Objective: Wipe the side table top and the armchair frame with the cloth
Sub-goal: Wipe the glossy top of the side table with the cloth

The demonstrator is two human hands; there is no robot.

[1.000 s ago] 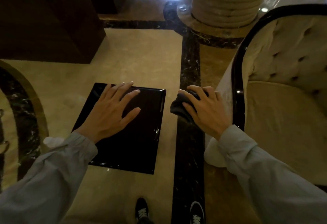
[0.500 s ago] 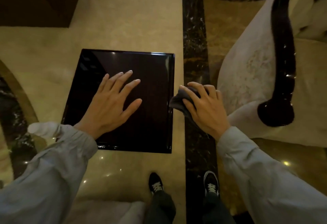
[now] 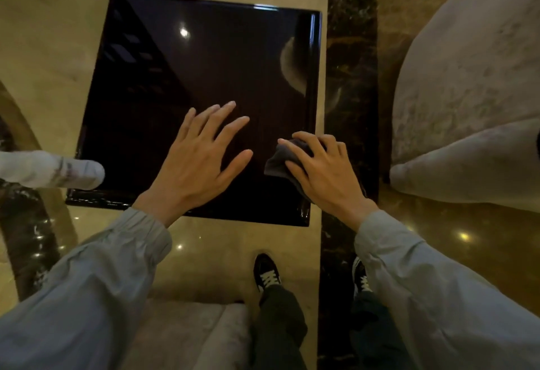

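Observation:
The side table (image 3: 163, 57) is square with a glossy black top and fills the upper middle of the head view. My left hand (image 3: 198, 159) lies flat on its near half, fingers spread, holding nothing. My right hand (image 3: 324, 168) presses a dark grey cloth (image 3: 279, 160) onto the table's near right corner, fingers curled over it. The beige armchair (image 3: 467, 77) stands to the right of the table; only its pale upholstery shows, and its dark frame is out of view apart from a sliver at the right edge.
Polished beige marble floor with a dark marble strip (image 3: 350, 48) runs between table and armchair. Another pale upholstered arm (image 3: 49, 169) pokes in at the left, touching the table's edge. A grey cushion (image 3: 190, 334) lies below, beside my feet (image 3: 267, 273).
The view has tilted further down and closer over the table. My right hand with the cloth has moved left from beside the table onto its near right corner. My left hand stays flat on the top.

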